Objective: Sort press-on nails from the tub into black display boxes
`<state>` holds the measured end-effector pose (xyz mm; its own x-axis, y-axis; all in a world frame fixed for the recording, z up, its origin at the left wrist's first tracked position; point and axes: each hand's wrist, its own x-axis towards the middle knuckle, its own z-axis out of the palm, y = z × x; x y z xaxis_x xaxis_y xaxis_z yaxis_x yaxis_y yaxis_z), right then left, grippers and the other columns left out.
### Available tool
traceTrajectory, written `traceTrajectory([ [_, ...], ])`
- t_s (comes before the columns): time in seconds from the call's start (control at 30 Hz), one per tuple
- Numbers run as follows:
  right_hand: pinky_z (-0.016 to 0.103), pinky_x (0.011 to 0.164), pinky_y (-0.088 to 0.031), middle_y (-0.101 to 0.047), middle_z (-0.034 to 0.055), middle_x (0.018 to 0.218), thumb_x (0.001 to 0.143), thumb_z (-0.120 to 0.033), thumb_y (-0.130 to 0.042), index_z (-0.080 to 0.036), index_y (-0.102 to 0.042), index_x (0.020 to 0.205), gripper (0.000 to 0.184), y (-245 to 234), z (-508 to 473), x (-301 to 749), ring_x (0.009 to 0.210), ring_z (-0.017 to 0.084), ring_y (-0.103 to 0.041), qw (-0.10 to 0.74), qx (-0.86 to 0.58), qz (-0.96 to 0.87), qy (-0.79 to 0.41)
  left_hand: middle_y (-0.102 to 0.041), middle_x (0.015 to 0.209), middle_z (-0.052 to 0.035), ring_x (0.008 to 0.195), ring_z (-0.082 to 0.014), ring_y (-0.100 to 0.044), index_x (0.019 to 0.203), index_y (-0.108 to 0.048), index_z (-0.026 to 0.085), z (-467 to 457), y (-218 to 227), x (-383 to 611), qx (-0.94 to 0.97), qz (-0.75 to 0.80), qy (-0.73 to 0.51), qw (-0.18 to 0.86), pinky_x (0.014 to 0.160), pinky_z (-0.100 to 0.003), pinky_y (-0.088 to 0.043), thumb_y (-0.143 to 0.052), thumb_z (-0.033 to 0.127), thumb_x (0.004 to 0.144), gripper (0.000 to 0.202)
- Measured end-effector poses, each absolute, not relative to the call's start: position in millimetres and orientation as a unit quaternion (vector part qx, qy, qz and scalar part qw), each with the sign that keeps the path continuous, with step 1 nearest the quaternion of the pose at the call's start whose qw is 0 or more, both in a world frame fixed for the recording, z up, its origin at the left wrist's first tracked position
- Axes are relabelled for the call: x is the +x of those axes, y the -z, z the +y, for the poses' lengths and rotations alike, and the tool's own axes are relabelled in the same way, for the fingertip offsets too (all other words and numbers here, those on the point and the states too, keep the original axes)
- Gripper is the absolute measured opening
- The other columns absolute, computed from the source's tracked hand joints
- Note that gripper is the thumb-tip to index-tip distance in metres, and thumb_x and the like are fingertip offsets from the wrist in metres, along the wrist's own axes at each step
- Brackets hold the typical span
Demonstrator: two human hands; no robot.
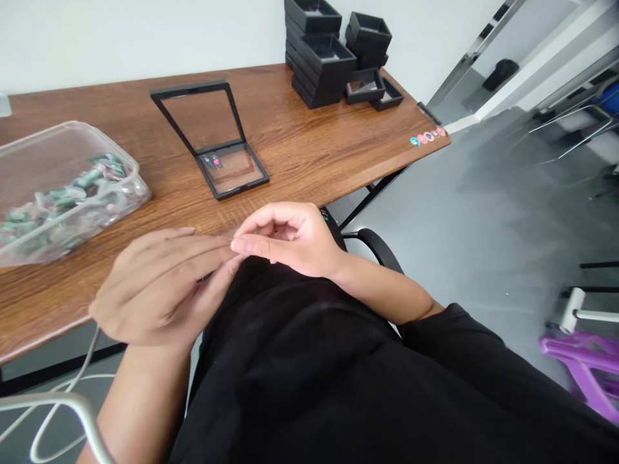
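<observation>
Over the table's front edge, my left hand (pixel 162 283) and my right hand (pixel 293 238) meet at the fingertips. Thumb and fingers of my left hand are pressed together in a pinch, and the right thumb and forefinger close at the same spot. Whatever lies between them is hidden or too small to name. Just beyond, a black hinged display frame (pixel 265 180) with clear panes stands unfolded on the table, a small dark and pink item (pixel 213 161) inside its lower pane. A clear plastic tub (pixel 68 225) left of it holds several small wrapped green and pinkish pieces (pixel 87 183).
Black open boxes (pixel 322 71) are stacked at the wooden table's (pixel 275 103) back right, with smaller ones beside them. Round stickers (pixel 428 136) mark the right corner. White cables (pixel 62 399) hang at lower left. A chair armrest (pixel 380 248) and a purple frame (pixel 580 354) stand right.
</observation>
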<state>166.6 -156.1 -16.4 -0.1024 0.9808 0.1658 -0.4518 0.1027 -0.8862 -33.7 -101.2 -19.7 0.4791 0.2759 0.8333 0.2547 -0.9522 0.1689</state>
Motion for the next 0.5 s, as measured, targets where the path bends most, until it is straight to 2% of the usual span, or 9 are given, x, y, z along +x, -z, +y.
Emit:
traceTrajectory([
  [0.1,0.013,0.048,-0.046,-0.069,-0.0006,0.077,0.064,-0.049,-0.103,-0.013,-0.075,0.089,0.051,19,-153,167,0.064,0.006,-0.057,0.578,-0.312,-0.447,-0.607,-0.085,0.096,-0.0005,0.073,-0.0197,-0.080,0.103,-0.080,0.025,-103,21,-32,0.861,0.161,-0.483,0.009,0.093,-0.039,-0.068,-0.091,0.009,0.075,0.034],
  [0.17,0.013,0.044,-0.045,-0.068,-0.0006,0.077,0.064,-0.050,-0.103,-0.013,-0.075,0.092,0.054,20,-150,169,0.064,0.007,-0.058,0.561,-0.314,-0.452,-0.619,-0.085,0.098,-0.0008,0.077,-0.0189,-0.081,0.103,-0.080,0.024,-106,21,-31,0.859,0.172,-0.483,0.013,0.097,-0.039,-0.067,-0.089,0.007,0.077,0.032],
  [0.33,0.012,0.042,-0.043,-0.062,-0.0035,0.070,0.069,-0.049,-0.101,-0.011,-0.071,0.092,0.054,21,-145,173,0.056,0.005,-0.055,0.528,-0.290,-0.458,-0.653,-0.085,0.096,0.0023,0.080,-0.0194,-0.081,0.103,-0.078,0.028,-110,22,-30,0.856,0.197,-0.477,0.009,0.093,-0.040,-0.068,-0.085,0.010,0.083,0.028],
  [0.5,0.013,0.041,-0.043,-0.060,-0.0068,0.066,0.071,-0.048,-0.100,-0.012,-0.068,0.090,0.052,20,-145,173,0.048,0.003,-0.049,0.521,-0.273,-0.453,-0.671,-0.085,0.093,0.0015,0.076,-0.0221,-0.082,0.102,-0.080,0.028,-107,24,-30,0.856,0.180,-0.485,-0.021,0.090,-0.039,-0.067,-0.093,0.015,0.073,0.034],
])
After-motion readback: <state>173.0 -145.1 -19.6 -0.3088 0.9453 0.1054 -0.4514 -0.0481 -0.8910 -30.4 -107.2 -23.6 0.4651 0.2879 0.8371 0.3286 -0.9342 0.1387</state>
